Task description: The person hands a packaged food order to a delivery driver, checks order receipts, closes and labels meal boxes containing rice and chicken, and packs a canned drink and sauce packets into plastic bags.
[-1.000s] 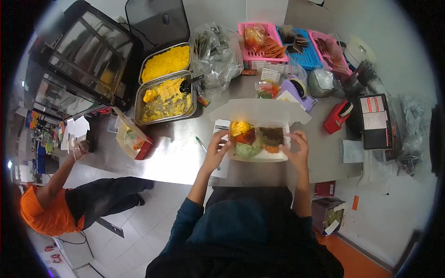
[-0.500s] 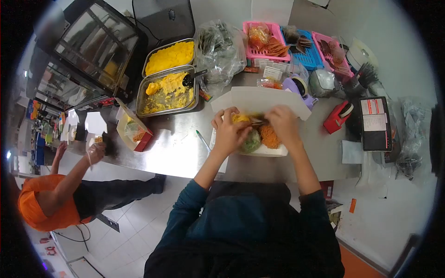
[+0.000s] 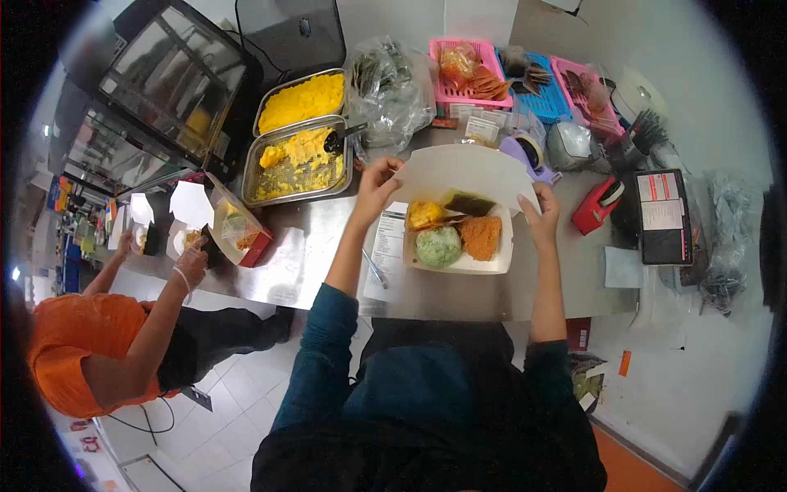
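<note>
In front of me stands an open white food box (image 3: 415, 257). It holds a green-speckled rice ball (image 3: 438, 247), an orange-brown fried piece (image 3: 481, 237), yellow food (image 3: 425, 215) and dark packets (image 3: 469, 203) at the back. The white lid (image 3: 467, 174) is raised behind the food. My left hand (image 3: 379, 185) pinches the lid's left end, and my right hand (image 3: 539, 215) grips its right end. A printed sheet (image 3: 386, 251) with a pen (image 3: 377, 272) on it lies left of the box.
Two metal trays of yellow food (image 3: 300, 102) and a plastic bag (image 3: 390, 98) are behind, left. Baskets (image 3: 471, 72), a purple tape dispenser (image 3: 527, 152) and a red one (image 3: 598, 207) are right. A co-worker in orange (image 3: 90, 348) handles boxes at left beside a red box (image 3: 252, 246).
Both my hands have moved off the food to the lid's ends, and the lid is tilted further up. The dark packets now lie behind the food. The co-worker's hands have shifted among the boxes.
</note>
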### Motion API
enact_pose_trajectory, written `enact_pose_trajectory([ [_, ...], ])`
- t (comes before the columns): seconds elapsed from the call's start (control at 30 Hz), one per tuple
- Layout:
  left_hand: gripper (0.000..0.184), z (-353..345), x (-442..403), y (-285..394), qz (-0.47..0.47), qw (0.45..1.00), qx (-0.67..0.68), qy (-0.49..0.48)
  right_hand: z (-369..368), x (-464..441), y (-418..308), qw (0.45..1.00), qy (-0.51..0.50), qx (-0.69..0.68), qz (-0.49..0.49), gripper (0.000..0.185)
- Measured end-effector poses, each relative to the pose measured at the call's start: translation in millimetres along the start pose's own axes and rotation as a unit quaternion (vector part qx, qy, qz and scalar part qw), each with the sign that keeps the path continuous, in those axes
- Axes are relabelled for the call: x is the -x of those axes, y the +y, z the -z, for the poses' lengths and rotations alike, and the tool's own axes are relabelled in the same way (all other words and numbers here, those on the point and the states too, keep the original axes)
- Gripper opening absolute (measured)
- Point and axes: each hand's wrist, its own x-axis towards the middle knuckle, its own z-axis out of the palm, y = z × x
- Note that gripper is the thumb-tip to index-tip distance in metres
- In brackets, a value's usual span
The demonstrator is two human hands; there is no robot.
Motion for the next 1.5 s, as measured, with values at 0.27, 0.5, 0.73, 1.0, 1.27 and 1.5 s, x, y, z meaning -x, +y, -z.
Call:
enact_pose_trajectory([
  [0.27, 0.025, -28, 11, 20, -0.023, 0.994, -0.047, 0.095, -72, 45, -52, 0.783, 0.017, 0.484, 0.391, 0.022],
  [0.5, 0.031, -26, 34, 21, -0.087, 0.964, -0.205, 0.145, -66, 35, -82, 0.822, -0.15, 0.365, 0.411, 0.019],
  [0.73, 0.055, 92, 123, -27, -0.076, 0.698, -0.494, 0.513, -81, -95, -169, 0.849, -0.191, 0.26, 0.419, 0.012],
  [1.0, 0.025, 199, 181, -42, 0.216, 0.696, -0.533, 0.429, -243, -278, -11, 0.62, -0.465, 0.547, 0.316, 0.02],
  [1.27, 0.037, 121, 145, -48, 0.162, 0.696, -0.568, 0.408, -294, -293, 62, 0.66, -0.426, 0.551, 0.28, 0.068],
  [1.5, 0.058, 27, 121, -30, 0.132, 0.797, -0.481, 0.342, -293, -307, 82, 0.72, -0.359, 0.513, 0.3, 0.02],
])
